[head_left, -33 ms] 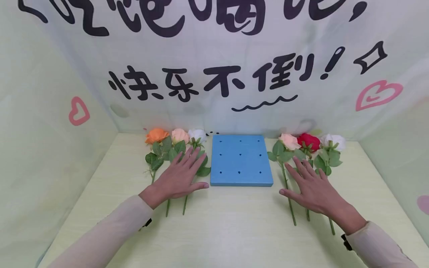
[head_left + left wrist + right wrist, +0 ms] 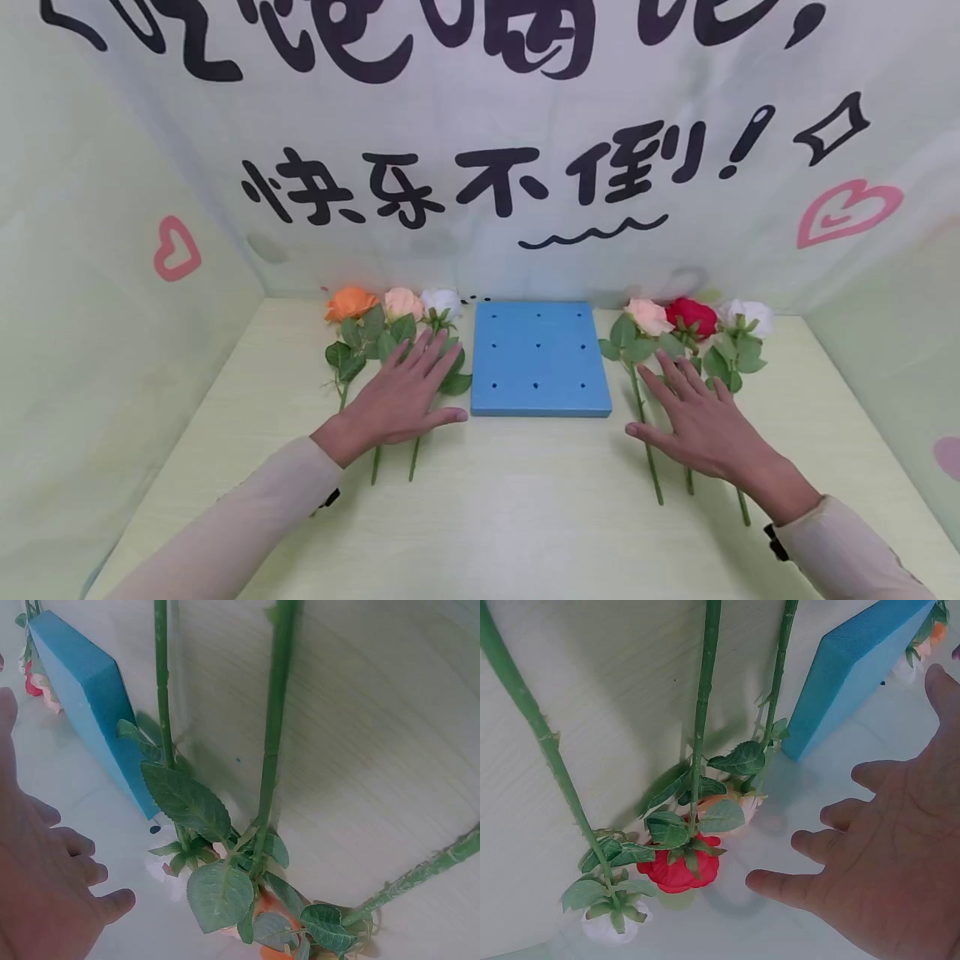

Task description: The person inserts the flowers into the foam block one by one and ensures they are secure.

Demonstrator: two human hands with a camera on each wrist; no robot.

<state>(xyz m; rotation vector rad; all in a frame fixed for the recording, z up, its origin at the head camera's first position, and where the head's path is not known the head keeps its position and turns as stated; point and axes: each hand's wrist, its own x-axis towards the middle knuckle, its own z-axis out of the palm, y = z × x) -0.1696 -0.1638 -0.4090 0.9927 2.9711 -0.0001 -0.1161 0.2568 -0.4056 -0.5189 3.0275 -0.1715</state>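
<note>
My left hand hovers with spread fingers over three artificial roses at the left: an orange rose, a pink rose and a white rose. Over the right-hand group my right hand is spread likewise, holding nothing. That group has a pale pink rose, a red rose and another white rose. Between the hands lies a blue square board with several small holes. Both wrist views show the green stems apart from the palms; the left hand hides part of its stems in the head view.
The roses and board lie on a pale wood-grain table, flowers toward the back. A white cloth backdrop with black lettering rises behind it, and cloth sides enclose it left and right.
</note>
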